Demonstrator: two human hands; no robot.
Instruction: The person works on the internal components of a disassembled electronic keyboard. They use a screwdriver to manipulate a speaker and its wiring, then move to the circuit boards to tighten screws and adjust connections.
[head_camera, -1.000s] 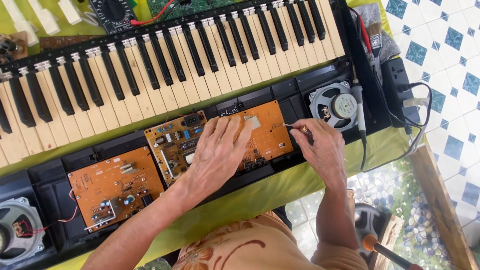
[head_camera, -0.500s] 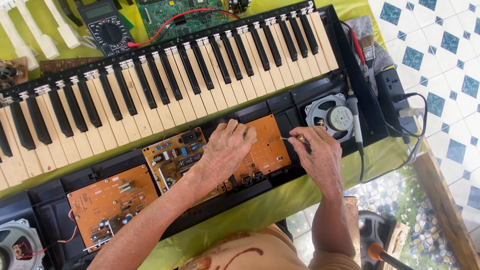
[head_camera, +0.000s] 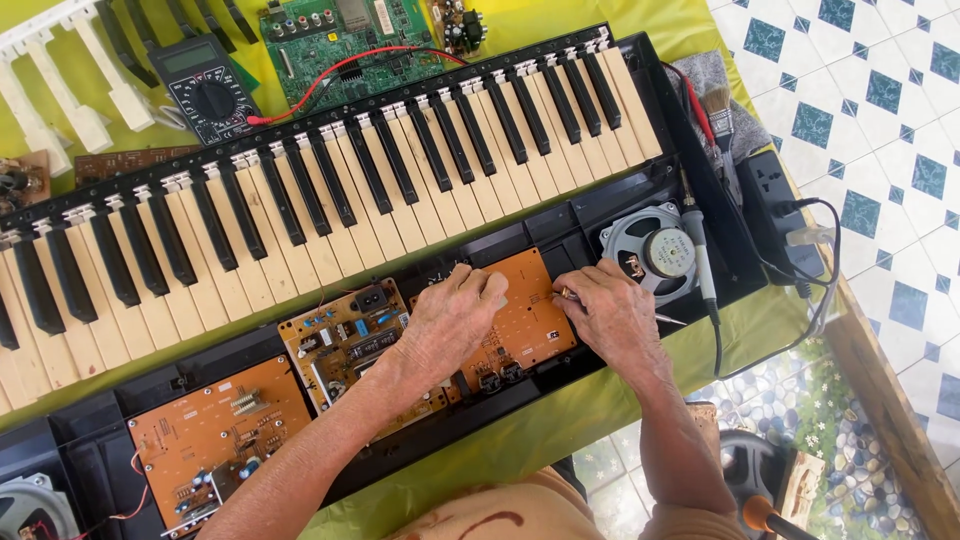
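Left hand flat, fingers spread narrowly, pressing on orange circuit board. Right hand pinching thin metal tool at board's edge, beside round speaker.

Your left hand presses a matt orange circuit board. At twelve o'clock lie glossy plastic keys; at three o'clock sits a shiny metal speaker. Matt green cloth covers your tabletop.
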